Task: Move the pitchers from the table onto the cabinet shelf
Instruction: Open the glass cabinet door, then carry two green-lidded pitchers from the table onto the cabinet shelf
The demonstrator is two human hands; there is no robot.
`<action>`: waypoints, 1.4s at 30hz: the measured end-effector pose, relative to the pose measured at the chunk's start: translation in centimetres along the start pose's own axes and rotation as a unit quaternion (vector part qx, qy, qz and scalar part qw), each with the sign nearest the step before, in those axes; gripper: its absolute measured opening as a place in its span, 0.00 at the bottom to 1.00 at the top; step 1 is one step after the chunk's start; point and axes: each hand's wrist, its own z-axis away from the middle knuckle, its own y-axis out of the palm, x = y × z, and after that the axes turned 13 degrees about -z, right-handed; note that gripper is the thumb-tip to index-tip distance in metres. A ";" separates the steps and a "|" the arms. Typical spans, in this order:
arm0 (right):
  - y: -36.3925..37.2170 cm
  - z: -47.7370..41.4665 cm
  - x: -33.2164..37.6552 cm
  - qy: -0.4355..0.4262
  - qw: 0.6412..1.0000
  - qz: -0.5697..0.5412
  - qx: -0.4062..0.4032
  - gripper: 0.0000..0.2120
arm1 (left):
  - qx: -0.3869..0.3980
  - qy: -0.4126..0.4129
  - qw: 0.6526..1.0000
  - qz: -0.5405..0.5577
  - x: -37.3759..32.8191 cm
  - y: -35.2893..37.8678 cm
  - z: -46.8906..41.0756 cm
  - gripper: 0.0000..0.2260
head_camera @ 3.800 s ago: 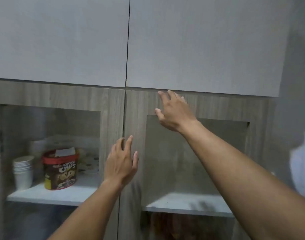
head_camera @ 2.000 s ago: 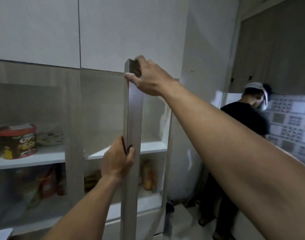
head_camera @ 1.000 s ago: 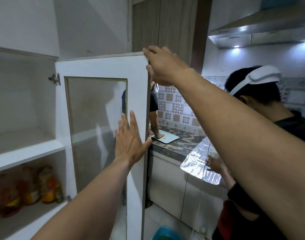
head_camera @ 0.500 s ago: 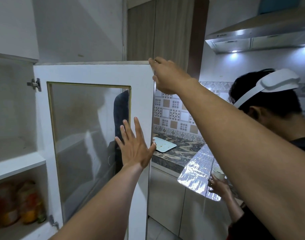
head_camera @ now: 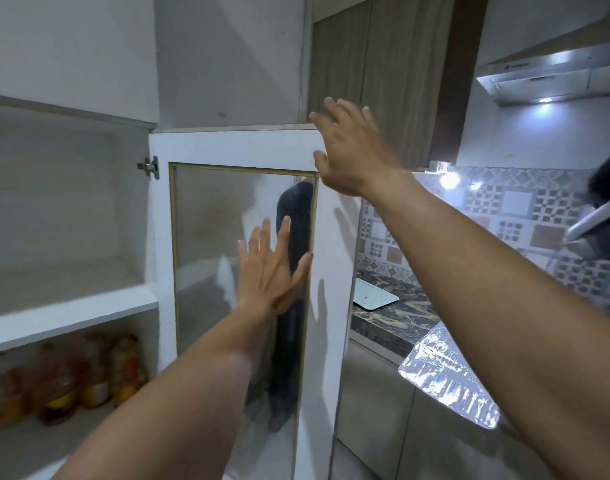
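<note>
The white cabinet door [head_camera: 234, 148] with a glass pane stands swung wide open in front of me. My left hand [head_camera: 270, 271] is open, fingers spread, its palm flat against the glass near the door's free edge. My right hand [head_camera: 352, 150] is open at the door's top right corner, fingers spread and lifted off the edge. The upper cabinet shelf [head_camera: 71, 315] at the left is white and bare. No pitcher and no table are in view.
Several bottles [head_camera: 89, 372] stand on the lower shelf. A dark marbled counter [head_camera: 393, 320] with a white tray [head_camera: 374, 294] lies to the right, a foil-covered surface [head_camera: 448, 379] nearer. Another person's head [head_camera: 608, 188] shows at the right edge.
The cabinet door was shut, then pulled open and swung wide. My right hand gripped its top edge half a second ago and has now let go. My left palm stays on the glass.
</note>
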 end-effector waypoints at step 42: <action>15.6 3.0 83.9 -0.389 0.703 -0.526 0.279 0.32 | 0.073 -0.578 0.702 -0.409 59.4 -34.5 46.1 0.26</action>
